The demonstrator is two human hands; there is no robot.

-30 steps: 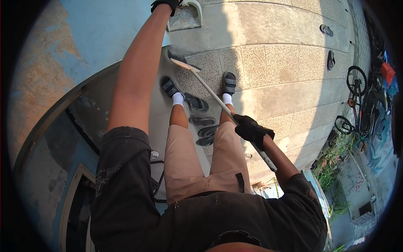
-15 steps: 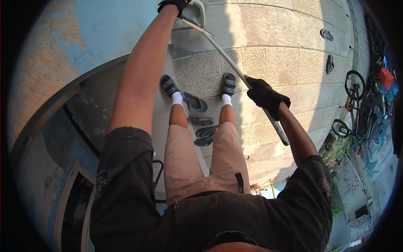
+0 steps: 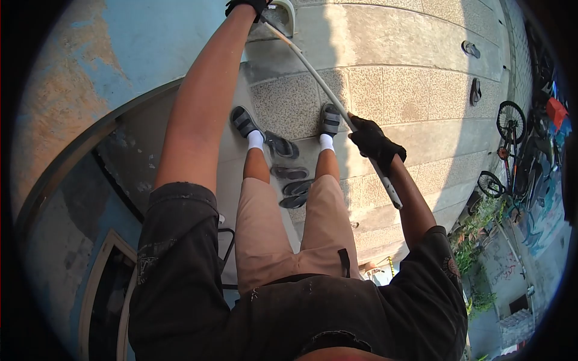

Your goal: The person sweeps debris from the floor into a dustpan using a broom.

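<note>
1. the left hand, in a black glove, is at the top edge of the view at the end of a straight bare arm. it grips the rim of a grey, dusty plastic dustpan, which is held out ahead of the body and is partly cut off by the frame, so how far the fingers wrap round it cannot be told.
2. the far end of a long pale broom handle meets the dustpan just beside the left hand; the broom's head is hidden there.
3. from that point the handle slants down and to the right, passing over the right foot's dark grey sandal and white sock.
4. the right hand, also in a black glove, is closed tight round the handle low on its length, with the fingers wrapped fully about it. a short stub of handle juts out below the fist, beside the forearm.
5. between the legs, several dark spare sandals lie in a row on the speckled concrete paving.
6. far right, bicycles stand well apart from the hands, by green plants.
</note>
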